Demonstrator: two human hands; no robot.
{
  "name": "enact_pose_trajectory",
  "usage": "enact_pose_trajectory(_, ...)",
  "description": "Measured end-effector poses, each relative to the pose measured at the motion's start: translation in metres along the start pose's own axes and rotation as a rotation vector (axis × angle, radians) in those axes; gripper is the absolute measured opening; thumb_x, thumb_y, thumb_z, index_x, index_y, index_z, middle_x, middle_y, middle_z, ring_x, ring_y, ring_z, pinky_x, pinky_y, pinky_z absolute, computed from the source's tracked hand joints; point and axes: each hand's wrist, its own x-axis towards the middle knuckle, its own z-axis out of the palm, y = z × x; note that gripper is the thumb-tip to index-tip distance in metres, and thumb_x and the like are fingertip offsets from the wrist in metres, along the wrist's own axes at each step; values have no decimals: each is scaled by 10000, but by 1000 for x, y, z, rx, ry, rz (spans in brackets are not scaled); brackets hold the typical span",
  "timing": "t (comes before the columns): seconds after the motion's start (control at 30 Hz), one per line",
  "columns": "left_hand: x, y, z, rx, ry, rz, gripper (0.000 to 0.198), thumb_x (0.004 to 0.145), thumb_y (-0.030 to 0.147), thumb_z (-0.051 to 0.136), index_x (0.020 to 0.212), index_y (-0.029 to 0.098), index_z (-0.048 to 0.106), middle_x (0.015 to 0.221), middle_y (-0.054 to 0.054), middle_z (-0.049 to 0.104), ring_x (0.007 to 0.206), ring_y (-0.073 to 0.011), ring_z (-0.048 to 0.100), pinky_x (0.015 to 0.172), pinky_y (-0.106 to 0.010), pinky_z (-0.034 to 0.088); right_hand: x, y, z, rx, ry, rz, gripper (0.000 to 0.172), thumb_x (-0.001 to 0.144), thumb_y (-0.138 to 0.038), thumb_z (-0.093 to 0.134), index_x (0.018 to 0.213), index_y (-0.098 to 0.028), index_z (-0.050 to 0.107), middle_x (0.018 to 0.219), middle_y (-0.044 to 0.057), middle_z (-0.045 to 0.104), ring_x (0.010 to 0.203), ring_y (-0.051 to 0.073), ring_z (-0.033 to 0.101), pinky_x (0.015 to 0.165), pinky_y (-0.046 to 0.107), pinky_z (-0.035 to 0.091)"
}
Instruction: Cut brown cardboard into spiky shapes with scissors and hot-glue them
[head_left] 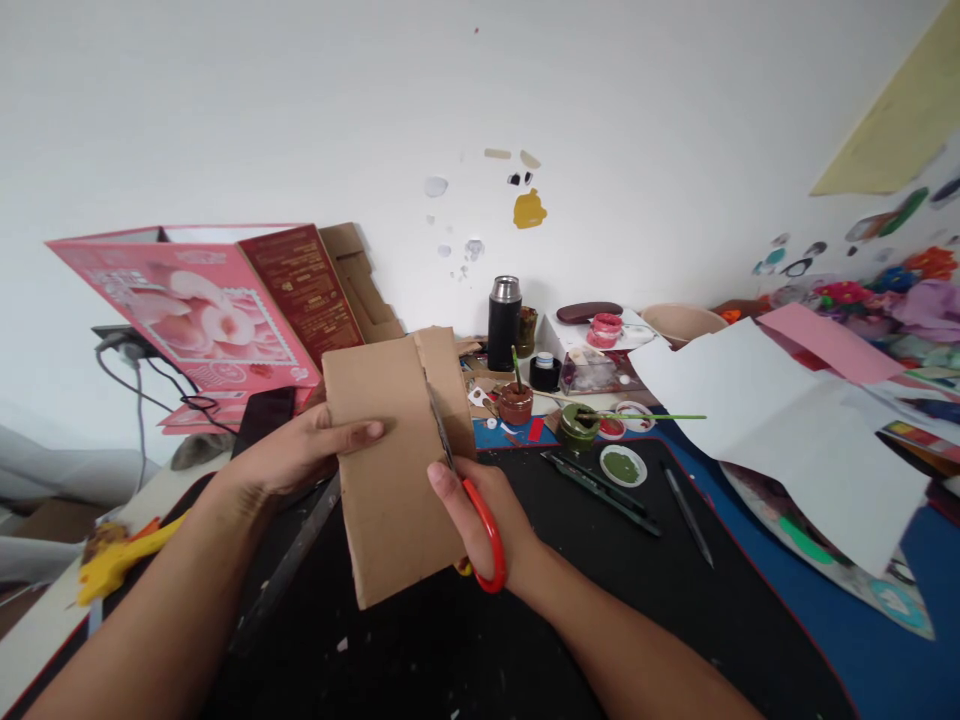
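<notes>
A brown piece of cardboard (390, 480) is held up over the black mat, with a long slit running down from its top edge. My left hand (315, 445) pinches its left side, thumb on the front face and fingers hidden behind. My right hand (484, 510) is wrapped round the red handle of a pair of scissors (486, 540). The blades lie along the slit, pointing up, with a narrower cardboard strip (448, 370) to their right. A bit of yellow shows at the lower handle, mostly hidden by the cardboard.
Behind the cardboard stand a black thermos (505, 325), a brown paint jar (515, 402) and a green paint jar (578, 428) with a brush across it. A craft knife (600, 490) and a pen (688, 515) lie right. A pink box (202, 310) and a yellow glue gun (124, 560) are left.
</notes>
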Motion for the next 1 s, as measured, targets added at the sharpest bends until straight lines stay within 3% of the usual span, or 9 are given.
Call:
enact_pose_trajectory(0.2,1,-1,1,-21,5,-4,382,724,429,1007,997,202,863,1088,-87,891,912,-289,845,804,-309,677,0,-1,1,-3,4,29,741,1009,-906,426,801,-220,612,785,71,679,751,251,684,609,320,515)
enact_pose_trajectory(0.63,5,-5,-1,-5,9,-4,381,733,458,995,1004,220,872,1095,-61,891,950,-295,843,842,-317,679,0,-3,1,17,13,20,729,1023,-885,434,850,-215,666,862,96,724,884,294,741,658,343,568)
enact_pose_trajectory(1.0,10,-9,-4,-30,-39,-7,382,762,422,982,1016,171,847,1020,-83,886,940,-270,831,883,-319,674,0,-3,4,69,11,66,730,986,-914,452,810,-222,601,735,53,635,713,241,676,584,312,505)
